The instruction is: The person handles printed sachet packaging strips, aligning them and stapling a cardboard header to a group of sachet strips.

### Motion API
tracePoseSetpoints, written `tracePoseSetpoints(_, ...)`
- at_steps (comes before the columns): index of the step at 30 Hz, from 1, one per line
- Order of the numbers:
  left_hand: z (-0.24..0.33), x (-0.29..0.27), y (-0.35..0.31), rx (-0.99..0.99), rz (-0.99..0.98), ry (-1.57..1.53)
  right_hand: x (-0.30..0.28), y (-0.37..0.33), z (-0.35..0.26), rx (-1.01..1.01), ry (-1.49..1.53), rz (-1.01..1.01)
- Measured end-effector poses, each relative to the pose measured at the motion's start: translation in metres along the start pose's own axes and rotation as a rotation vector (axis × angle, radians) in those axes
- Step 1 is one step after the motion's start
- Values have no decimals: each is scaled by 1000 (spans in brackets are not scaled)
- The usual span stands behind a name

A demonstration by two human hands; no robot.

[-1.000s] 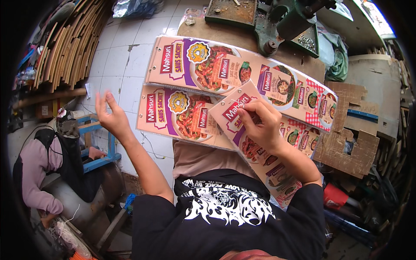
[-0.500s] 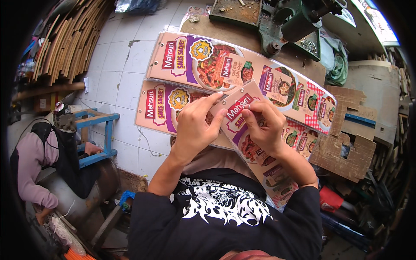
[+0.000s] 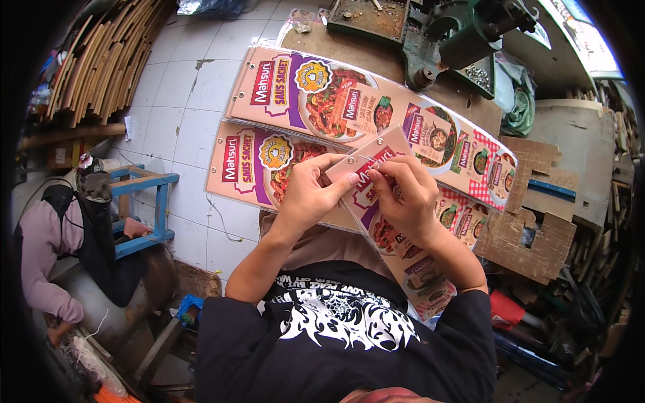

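A long laminated printed banner [image 3: 384, 232], peach with purple and food pictures, lies slantwise in front of me with metal eyelets at its top end. My left hand [image 3: 310, 195] grips its left edge, thumb on the face and fingers behind. My right hand [image 3: 406, 198] pinches a thin bent wire [image 3: 367, 160] by the eyelets. Whether the wire passes through an eyelet, I cannot tell. Beneath lie two similar banners, an upper one [image 3: 279, 111] and a lower one [image 3: 225, 185], both with eyelets along their left ends.
A green bench press [image 3: 463, 50] stands at the back of the worktable beside metal trays [image 3: 366, 20] of small parts. Cut brown boards [image 3: 531, 248] lie at right. Left are a blue stool frame [image 3: 161, 208], another person's sleeve [image 3: 40, 248] and stacked wooden strips [image 3: 111, 60].
My left hand's raised fingers have come down and closed on the banner's edge. My right fingertips have shifted slightly left, and the thin wire now shows beside them.
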State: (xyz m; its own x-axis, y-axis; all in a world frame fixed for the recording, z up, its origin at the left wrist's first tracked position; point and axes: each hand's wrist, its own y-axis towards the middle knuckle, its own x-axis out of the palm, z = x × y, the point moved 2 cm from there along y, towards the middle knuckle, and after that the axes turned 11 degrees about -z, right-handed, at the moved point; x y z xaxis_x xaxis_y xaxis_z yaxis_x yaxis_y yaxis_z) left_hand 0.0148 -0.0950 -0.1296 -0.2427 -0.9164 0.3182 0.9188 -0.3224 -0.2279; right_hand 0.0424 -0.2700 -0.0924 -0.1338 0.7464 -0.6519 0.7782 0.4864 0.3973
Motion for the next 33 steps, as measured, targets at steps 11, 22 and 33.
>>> tracePoseSetpoints(11,2,4,-2,134,61,58,2,4,-2,-143,-180,-61)
tracePoseSetpoints(22,-2,5,-3,139,64,42,1,3,-2,-179,-210,-109)
tracePoseSetpoints(33,-4,4,-5,151,84,68,1,3,-8,-194,-322,-170)
